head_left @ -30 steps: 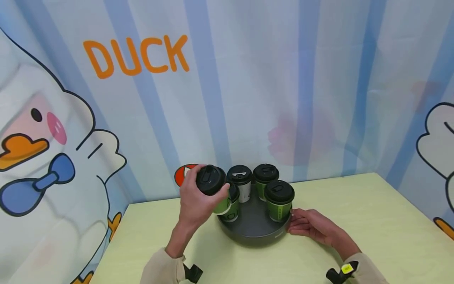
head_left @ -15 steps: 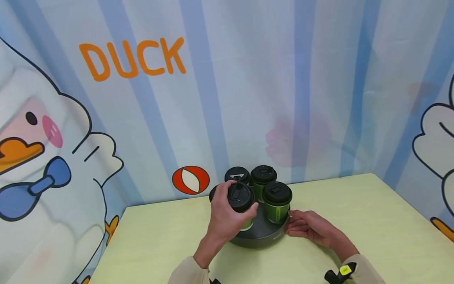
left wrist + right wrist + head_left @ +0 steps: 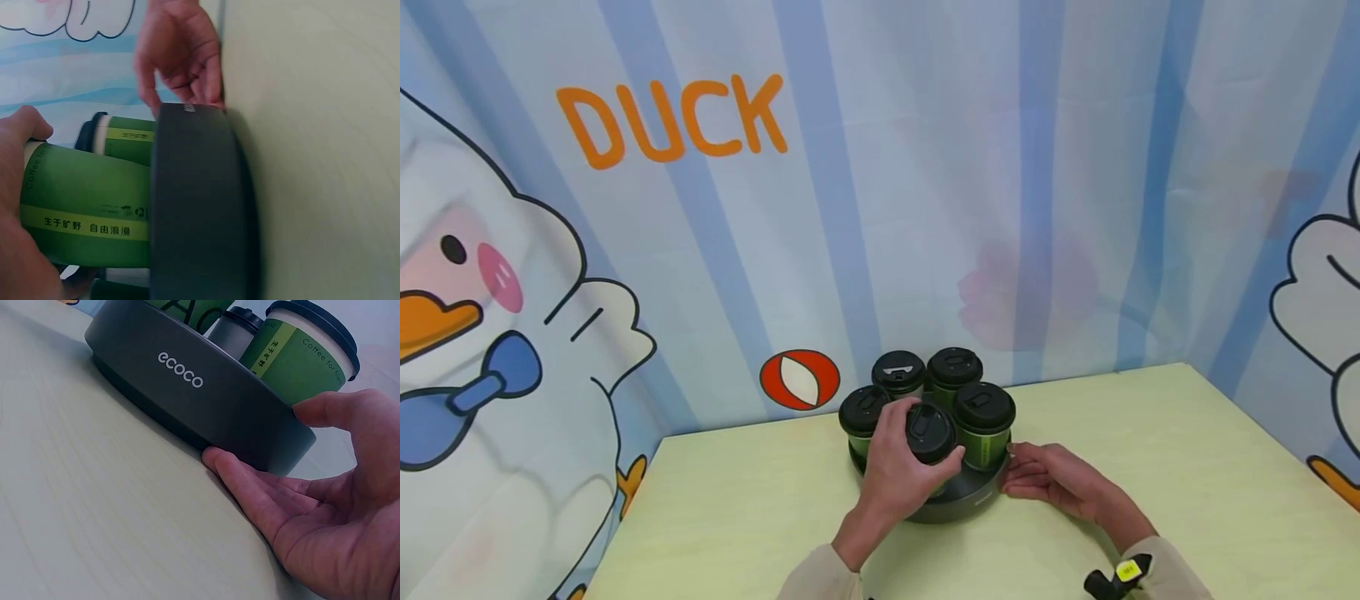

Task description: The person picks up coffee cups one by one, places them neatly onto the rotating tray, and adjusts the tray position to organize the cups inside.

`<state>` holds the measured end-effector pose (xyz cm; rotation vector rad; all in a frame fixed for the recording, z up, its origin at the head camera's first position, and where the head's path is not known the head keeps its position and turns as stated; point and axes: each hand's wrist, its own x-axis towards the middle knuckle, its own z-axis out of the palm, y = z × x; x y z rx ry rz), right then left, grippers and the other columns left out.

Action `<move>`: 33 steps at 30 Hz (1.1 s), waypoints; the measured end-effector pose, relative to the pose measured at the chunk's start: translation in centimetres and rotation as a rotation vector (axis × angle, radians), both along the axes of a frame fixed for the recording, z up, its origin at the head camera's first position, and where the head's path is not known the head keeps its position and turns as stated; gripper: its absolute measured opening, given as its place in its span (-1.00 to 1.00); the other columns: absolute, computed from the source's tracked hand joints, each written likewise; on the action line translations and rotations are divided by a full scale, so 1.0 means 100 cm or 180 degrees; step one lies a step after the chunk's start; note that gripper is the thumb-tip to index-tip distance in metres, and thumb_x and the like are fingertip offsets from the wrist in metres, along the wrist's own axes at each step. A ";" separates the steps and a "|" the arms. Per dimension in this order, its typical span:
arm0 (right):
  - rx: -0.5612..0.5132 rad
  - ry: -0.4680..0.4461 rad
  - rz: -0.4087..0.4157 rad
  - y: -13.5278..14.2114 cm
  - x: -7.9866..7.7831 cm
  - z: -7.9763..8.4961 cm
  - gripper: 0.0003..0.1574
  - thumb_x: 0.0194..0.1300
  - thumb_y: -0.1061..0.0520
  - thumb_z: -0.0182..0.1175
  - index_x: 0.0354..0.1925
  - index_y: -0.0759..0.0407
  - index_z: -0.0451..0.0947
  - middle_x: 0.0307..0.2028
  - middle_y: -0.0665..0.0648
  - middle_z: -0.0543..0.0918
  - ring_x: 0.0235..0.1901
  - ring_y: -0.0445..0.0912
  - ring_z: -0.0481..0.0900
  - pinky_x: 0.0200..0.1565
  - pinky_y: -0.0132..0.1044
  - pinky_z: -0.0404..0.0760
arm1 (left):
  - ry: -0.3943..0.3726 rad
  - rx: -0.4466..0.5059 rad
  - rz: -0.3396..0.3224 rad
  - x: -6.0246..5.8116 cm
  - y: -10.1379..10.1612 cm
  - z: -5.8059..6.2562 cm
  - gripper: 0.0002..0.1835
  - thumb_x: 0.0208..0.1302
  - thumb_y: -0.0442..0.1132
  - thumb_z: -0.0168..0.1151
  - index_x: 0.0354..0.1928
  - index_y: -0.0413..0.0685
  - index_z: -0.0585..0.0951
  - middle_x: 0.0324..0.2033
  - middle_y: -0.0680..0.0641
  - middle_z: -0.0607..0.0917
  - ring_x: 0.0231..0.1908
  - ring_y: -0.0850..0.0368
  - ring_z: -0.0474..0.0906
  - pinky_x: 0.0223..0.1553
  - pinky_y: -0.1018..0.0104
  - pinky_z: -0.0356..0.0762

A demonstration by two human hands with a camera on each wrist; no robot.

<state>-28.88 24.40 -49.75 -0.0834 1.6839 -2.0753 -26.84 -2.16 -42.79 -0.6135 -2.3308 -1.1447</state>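
Observation:
My left hand (image 3: 898, 471) grips a green paper coffee cup (image 3: 87, 200) with a black lid, at the front of a round dark grey tray (image 3: 966, 502). The cup's base is hidden behind the tray's rim in the left wrist view. My right hand (image 3: 1060, 483) holds the tray's right edge; in the right wrist view its thumb touches the rim and its fingers reach the lower side. Also on the tray are several lidded cups: a green one at right (image 3: 985, 425), one at left (image 3: 859, 417), one at back right (image 3: 953, 371), and a pale one behind (image 3: 898, 375).
The tray stands on a pale yellow table (image 3: 737, 500). A blue striped curtain (image 3: 925, 167) with duck drawings and orange lettering hangs right behind the table's back edge.
My left hand has carried its cup right and down, from the tray's left side to its front, uncovering the left cup. The right hand has kept its place on the tray.

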 end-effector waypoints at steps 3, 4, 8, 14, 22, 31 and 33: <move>0.0011 0.0013 0.0007 0.000 0.000 0.001 -0.37 0.37 -0.04 0.10 0.01 0.56 0.42 -0.18 0.34 0.65 -0.14 0.08 0.66 0.04 -0.10 0.58 | -0.0037 -0.0122 0.0077 0.000 0.001 -0.005 -0.22 -0.03 0.25 0.36 0.18 0.02 0.37 0.08 0.05 0.42 -0.06 0.17 0.45 -0.07 0.19 0.58; 0.0013 0.0017 0.0009 0.000 0.000 0.001 -0.37 0.37 -0.04 0.10 0.01 0.57 0.42 -0.18 0.35 0.64 -0.13 0.08 0.66 0.04 -0.10 0.58 | -0.0049 -0.0155 0.0101 0.000 0.001 -0.006 -0.22 -0.03 0.26 0.35 0.18 0.03 0.37 0.08 0.05 0.43 -0.07 0.16 0.47 -0.08 0.19 0.59; 0.0013 0.0031 0.0004 -0.001 0.000 0.001 -0.38 0.37 -0.04 0.11 0.00 0.56 0.43 -0.18 0.35 0.64 -0.14 0.08 0.66 0.04 -0.10 0.58 | -0.0027 -0.0279 0.0183 -0.001 0.003 -0.010 -0.22 -0.02 0.28 0.33 0.18 0.04 0.37 0.10 0.05 0.43 -0.15 0.14 0.52 -0.15 0.20 0.61; -0.0006 0.0034 0.0017 -0.001 0.000 0.002 -0.39 0.37 -0.04 0.10 -0.01 0.55 0.43 -0.19 0.34 0.64 -0.14 0.07 0.66 0.04 -0.10 0.58 | -0.0031 -0.0389 0.0303 -0.003 0.005 -0.016 -0.20 -0.03 0.29 0.33 0.20 0.03 0.38 0.12 0.04 0.44 -0.23 0.09 0.56 -0.22 0.19 0.62; 0.0021 0.0041 0.0004 -0.001 0.000 0.003 -0.37 0.37 -0.05 0.11 0.02 0.56 0.42 -0.18 0.34 0.63 -0.13 0.08 0.66 0.05 -0.10 0.57 | -0.0063 -0.0418 0.0369 -0.007 0.005 -0.018 -0.17 -0.01 0.32 0.30 0.23 -0.01 0.39 0.13 0.04 0.44 -0.15 0.05 0.56 -0.19 0.11 0.62; 0.0042 -0.0020 -0.0019 -0.001 -0.001 0.001 -0.36 0.37 -0.05 0.10 0.03 0.55 0.40 -0.17 0.35 0.63 -0.11 0.10 0.65 0.06 -0.09 0.56 | -0.0108 -0.0565 0.0336 -0.007 0.002 -0.018 -0.12 -0.01 0.39 0.26 0.26 0.03 0.36 0.14 0.04 0.44 -0.14 0.06 0.57 -0.19 0.14 0.63; 0.0055 -0.0015 -0.0044 0.000 -0.001 0.001 -0.36 0.37 -0.05 0.10 0.03 0.56 0.40 -0.18 0.34 0.63 -0.11 0.10 0.65 0.05 -0.09 0.57 | -0.0118 -0.0591 0.0342 -0.007 0.001 -0.018 -0.11 -0.02 0.41 0.25 0.27 0.05 0.35 0.15 0.04 0.44 -0.14 0.06 0.57 -0.19 0.14 0.63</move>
